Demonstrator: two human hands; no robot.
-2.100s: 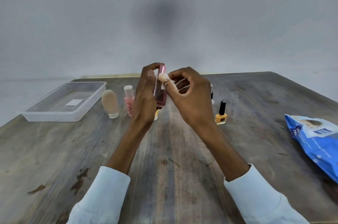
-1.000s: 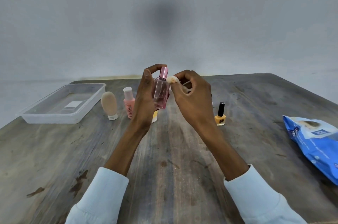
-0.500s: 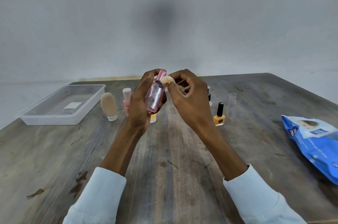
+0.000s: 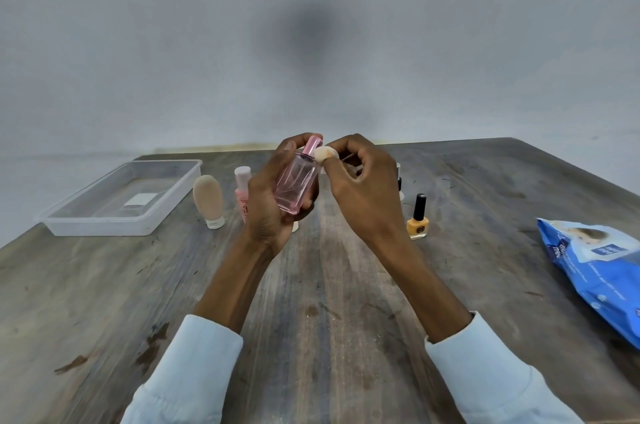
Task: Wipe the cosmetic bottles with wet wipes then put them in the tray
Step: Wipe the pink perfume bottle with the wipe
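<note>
Right now the left hand (image 4: 273,212) holds the pink perfume bottle (image 4: 297,181) up above the desk (image 4: 311,302). Beside it, the right hand (image 4: 363,188) pinches a small wet wipe (image 4: 325,154) against its neck. It looks smooth, slippery and breakable, so hold its flat sides firmly.

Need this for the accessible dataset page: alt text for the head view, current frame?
A person's left hand holds a tilted pink glass bottle above a wooden table while the right hand presses a small wipe against its neck. On the table stand other cosmetic bottles, a clear plastic tray at left, and a blue wipes pack at right.
</note>
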